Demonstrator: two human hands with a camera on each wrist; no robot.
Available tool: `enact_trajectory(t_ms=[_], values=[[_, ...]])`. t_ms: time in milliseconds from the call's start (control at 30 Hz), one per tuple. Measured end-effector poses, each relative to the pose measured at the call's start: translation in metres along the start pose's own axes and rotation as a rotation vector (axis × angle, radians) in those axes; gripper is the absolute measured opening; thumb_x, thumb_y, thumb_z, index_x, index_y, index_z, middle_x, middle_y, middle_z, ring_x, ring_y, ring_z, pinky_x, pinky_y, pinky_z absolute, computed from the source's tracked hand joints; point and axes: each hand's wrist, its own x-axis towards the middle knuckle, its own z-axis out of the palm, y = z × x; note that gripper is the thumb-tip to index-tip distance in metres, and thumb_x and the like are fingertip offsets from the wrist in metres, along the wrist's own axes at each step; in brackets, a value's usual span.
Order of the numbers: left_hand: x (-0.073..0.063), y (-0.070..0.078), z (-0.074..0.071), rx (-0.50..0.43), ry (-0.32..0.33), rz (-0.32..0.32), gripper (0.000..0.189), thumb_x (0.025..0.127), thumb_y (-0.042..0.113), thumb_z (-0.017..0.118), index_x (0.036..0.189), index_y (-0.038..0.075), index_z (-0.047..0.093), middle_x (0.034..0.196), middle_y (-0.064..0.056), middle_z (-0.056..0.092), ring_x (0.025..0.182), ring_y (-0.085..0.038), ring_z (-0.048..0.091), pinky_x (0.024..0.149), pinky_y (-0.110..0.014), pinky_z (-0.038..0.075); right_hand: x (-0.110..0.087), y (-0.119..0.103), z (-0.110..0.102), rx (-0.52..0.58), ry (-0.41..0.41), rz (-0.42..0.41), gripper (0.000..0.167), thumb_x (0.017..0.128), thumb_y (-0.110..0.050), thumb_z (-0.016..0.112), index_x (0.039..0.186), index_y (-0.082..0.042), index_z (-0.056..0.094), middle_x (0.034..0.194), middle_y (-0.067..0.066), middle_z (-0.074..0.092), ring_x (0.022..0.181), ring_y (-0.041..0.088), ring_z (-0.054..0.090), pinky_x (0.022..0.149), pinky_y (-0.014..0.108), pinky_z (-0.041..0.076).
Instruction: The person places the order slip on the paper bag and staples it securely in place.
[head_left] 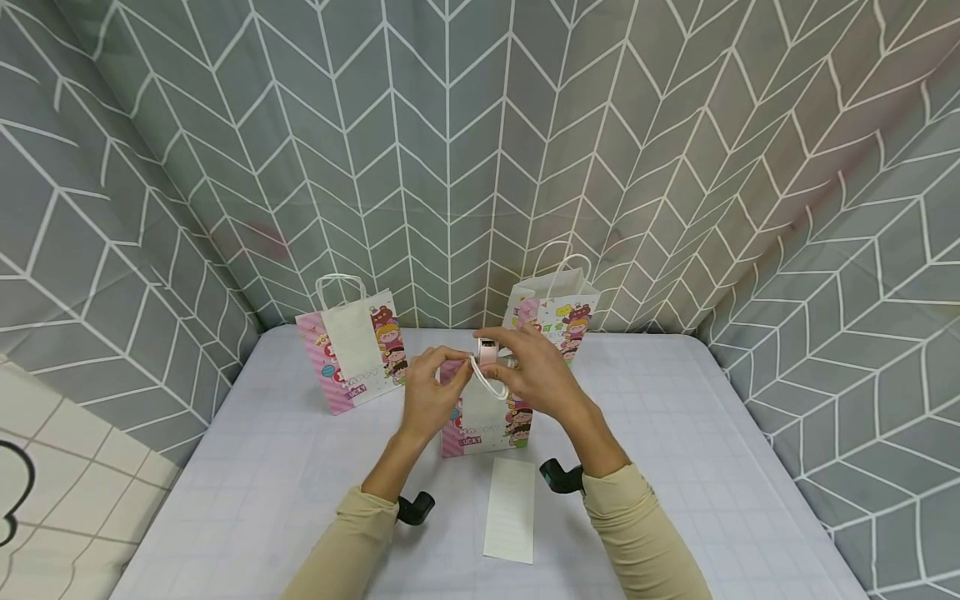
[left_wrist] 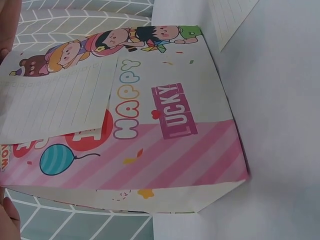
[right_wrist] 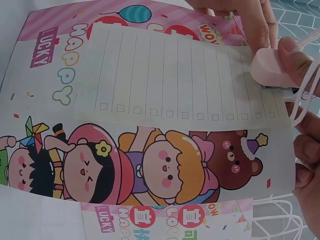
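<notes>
R hand [head_left: 538,368]: grip wrapped on a pink stapler [head_left: 488,352] (looks like one, anyway), thumb on near face, fingers behind. L hand [head_left: 431,392]: thumb + fingertip pinch the top of the front bag [head_left: 483,432], left corner; can't tell if that grip has a handle end too.

Key rel., I'd judge: stapler nose vs. top edge of the lined slip [right_wrist: 185,75] on the bag front. Per R wrist view, nose sits over the slip's top end, nr its left corner, pointing down the bag. Slip's long axis runs rim to base, approx. same line as the stapler's. R hand holds the tool; L fingers are just beside it. White handle [head_left: 491,382] loops droop over the front, v. close to the nose, so could snag.

Further out: bag stands upright on the table [head_left: 652,442]. Loose slip [head_left: 510,510] lies flat btwn the forearms, long axis toward the person, a bit nearer R wrist. Back L: 2nd bag [head_left: 387,321], w/ a slip on its front. Back R: 3rd bag [head_left: 557,315], partly behind R hand.
</notes>
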Motion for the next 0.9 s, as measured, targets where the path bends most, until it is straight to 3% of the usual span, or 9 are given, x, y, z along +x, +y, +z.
enact_trajectory(t_ms=[200, 367, 433, 533, 667, 767, 900], values=[[0.002, 0.0, -0.007, -0.006, -0.079, 0.004, 0.019, 0.087, 0.017, 0.078, 0.105, 0.015, 0.074, 0.101, 0.001, 0.075, 0.097, -0.02, 0.066, 0.087, -0.043, 0.038, 0.0, 0.0, 0.0, -0.006, 0.001, -0.005, 0.047, 0.091, -0.038, 0.074, 0.136, -0.028, 0.062, 0.131, -0.005, 0.066, 0.116, 0.025, 0.061, 0.098, 0.053, 0.047], [0.004, 0.001, -0.014, -0.043, -0.21, 0.005, 0.036, 0.087, 0.022, 0.076, 0.122, 0.018, 0.071, 0.118, 0.003, 0.073, 0.109, -0.02, 0.062, 0.094, -0.05, 0.035, 0.0, 0.001, 0.0, -0.02, 0.008, -0.016, 0.048, 0.09, -0.037, 0.074, 0.136, -0.027, 0.062, 0.133, -0.005, 0.066, 0.122, 0.027, 0.059, 0.111, 0.054, 0.037], [0.006, 0.002, -0.016, -0.029, -0.255, 0.001, 0.042, 0.085, 0.024, 0.077, 0.126, 0.017, 0.07, 0.121, 0.002, 0.072, 0.11, -0.02, 0.061, 0.097, -0.052, 0.035, 0.0, 0.001, 0.001, -0.02, 0.01, -0.017, 0.048, 0.09, -0.036, 0.074, 0.136, -0.026, 0.062, 0.134, -0.006, 0.065, 0.125, 0.027, 0.058, 0.114, 0.054, 0.033], [0.008, 0.004, -0.016, 0.024, -0.3, -0.01, 0.051, 0.082, 0.031, 0.082, 0.129, 0.017, 0.068, 0.121, 0.001, 0.071, 0.109, -0.019, 0.061, 0.1, -0.055, 0.034, -0.001, 0.002, 0.001, -0.019, 0.014, -0.015, 0.048, 0.09, -0.037, 0.073, 0.136, -0.026, 0.062, 0.134, -0.006, 0.065, 0.123, 0.027, 0.059, 0.111, 0.054, 0.037], [0.01, 0.005, -0.013, 0.081, -0.301, -0.016, 0.053, 0.079, 0.036, 0.086, 0.125, 0.016, 0.069, 0.118, 0.0, 0.073, 0.107, -0.019, 0.062, 0.101, -0.054, 0.036, -0.002, 0.002, 0.003, -0.018, 0.021, -0.025, 0.049, 0.089, -0.038, 0.074, 0.136, -0.025, 0.062, 0.133, -0.005, 0.066, 0.123, 0.027, 0.059, 0.111, 0.055, 0.036], [0.01, 0.008, -0.01, 0.094, -0.275, -0.02, 0.05, 0.078, 0.035, 0.087, 0.121, 0.015, 0.07, 0.114, -0.001, 0.074, 0.102, -0.019, 0.062, 0.1, -0.053, 0.036, -0.002, 0.002, 0.003, -0.014, 0.028, -0.032, 0.05, 0.088, -0.036, 0.075, 0.135, -0.024, 0.063, 0.133, -0.005, 0.066, 0.123, 0.026, 0.06, 0.115, 0.053, 0.032], [0.011, 0.01, -0.006, 0.14, -0.228, 0.004, 0.046, 0.077, 0.032, 0.088, 0.115, 0.013, 0.072, 0.107, -0.003, 0.075, 0.092, -0.019, 0.06, 0.092, -0.048, 0.037, -0.003, 0.002, 0.003, -0.015, 0.039, -0.03, 0.05, 0.088, -0.034, 0.077, 0.135, -0.024, 0.063, 0.132, -0.005, 0.066, 0.122, 0.025, 0.06, 0.111, 0.052, 0.037]])
